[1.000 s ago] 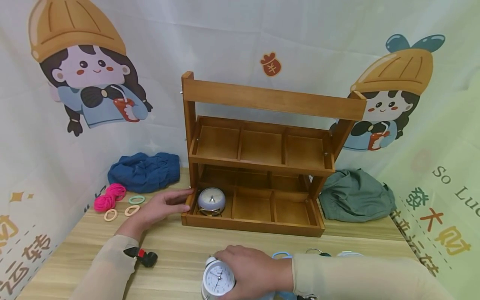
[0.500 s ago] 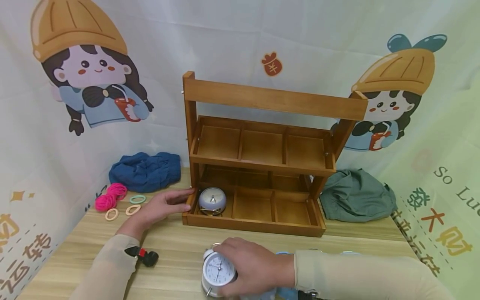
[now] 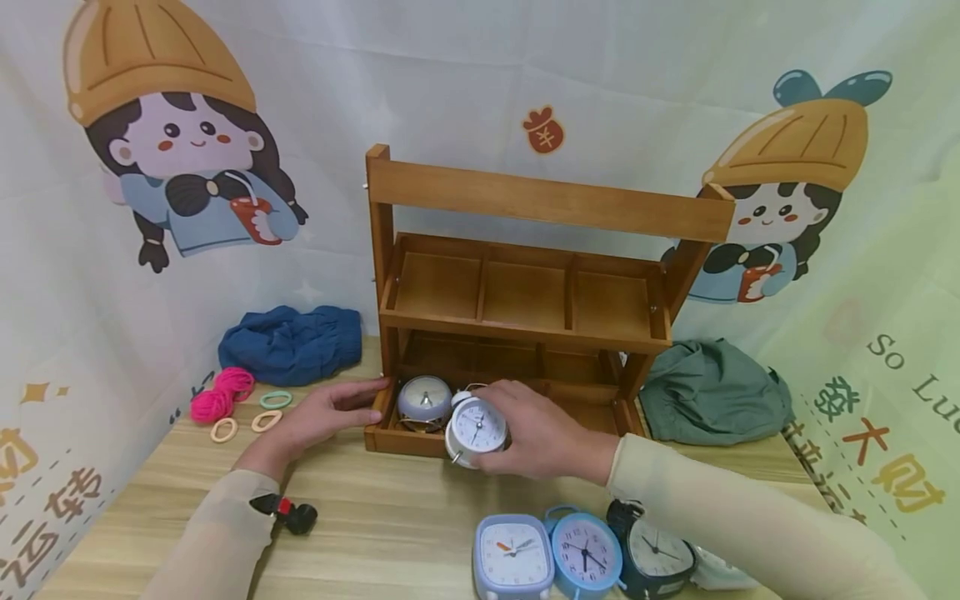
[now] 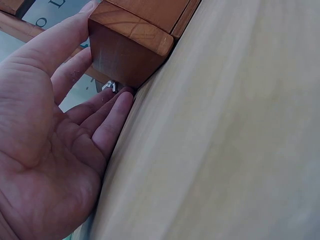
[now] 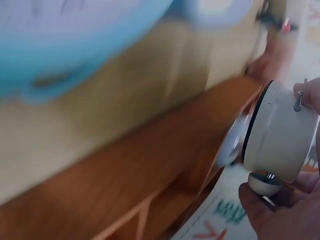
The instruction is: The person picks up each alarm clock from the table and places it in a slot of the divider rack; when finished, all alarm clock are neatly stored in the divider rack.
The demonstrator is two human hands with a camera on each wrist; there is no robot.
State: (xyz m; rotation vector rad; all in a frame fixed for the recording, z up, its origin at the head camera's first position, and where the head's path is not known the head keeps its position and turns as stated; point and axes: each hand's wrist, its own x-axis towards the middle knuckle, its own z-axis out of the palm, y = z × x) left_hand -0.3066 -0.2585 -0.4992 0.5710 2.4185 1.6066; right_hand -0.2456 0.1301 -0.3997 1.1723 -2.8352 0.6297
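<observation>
My right hand [image 3: 528,429] grips a white twin-bell alarm clock [image 3: 480,423] by its side, thumb below and fingers near the bells. The clock is at the front rim of the lower tier of a brown wooden shelf [image 3: 517,329], just right of a lilac alarm clock [image 3: 424,403] lying face-up-tilted in the left compartment. In the right wrist view the white clock's casing [image 5: 280,132] and one bell show against the fingers. My left hand [image 3: 326,414] rests against the shelf's left end; in the left wrist view its fingers [image 4: 112,122] touch the wooden side piece.
On the front right of the table stand a lilac square clock [image 3: 513,557], a blue clock [image 3: 587,554] and a black clock [image 3: 654,554]; a pale object is partly hidden by the right sleeve. Pink yarn [image 3: 221,394], hair ties, blue cloth [image 3: 291,343] and green cloth [image 3: 712,392] flank the shelf.
My right hand has carried the white alarm clock from the table's front up and forward to the shelf's lower tier, uncovering the row of clocks. The left hand stays at the shelf's side.
</observation>
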